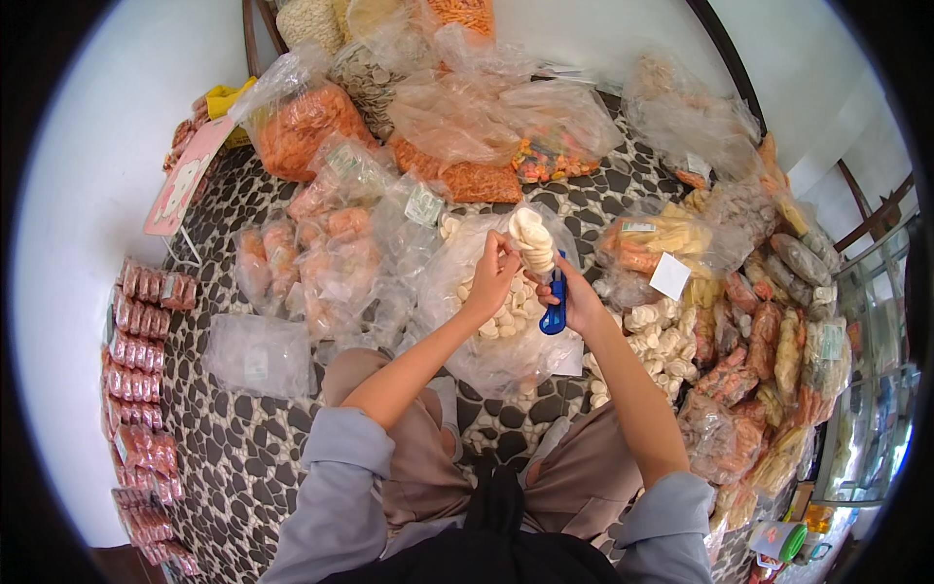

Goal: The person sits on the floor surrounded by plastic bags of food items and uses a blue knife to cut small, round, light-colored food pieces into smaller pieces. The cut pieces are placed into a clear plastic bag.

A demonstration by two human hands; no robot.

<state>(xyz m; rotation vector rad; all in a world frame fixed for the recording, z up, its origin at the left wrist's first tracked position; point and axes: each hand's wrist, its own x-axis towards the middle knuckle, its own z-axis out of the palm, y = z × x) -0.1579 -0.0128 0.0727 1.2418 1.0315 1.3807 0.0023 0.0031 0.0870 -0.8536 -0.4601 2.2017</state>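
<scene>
My right hand (573, 292) is closed around a blue plastic tool (556, 296), perhaps a tape dispenser or cutter, and also supports the lower end of a narrow clear bag filled with pale round chips (533, 237). At the bag's left side is my left hand (500, 266), thumb and fingertips pinched together; whether they grip the plastic I cannot tell. Below both hands lies a large open clear plastic bag (445, 306) with loose pale round chips (503, 310) inside. Several small filled packs of pale chips (657, 343) are heaped right of it.
Bags of orange snacks (306, 131) stand ahead, with orange packs (339, 263) at left. A stack of clear plastic bags (259, 358) lies on the pebble-patterned floor (233, 452). Reddish packs (142, 354) line the left wall beside a folding table (186, 175). Assorted filled packs (762, 336) are piled right, near a glass cabinet (868, 350).
</scene>
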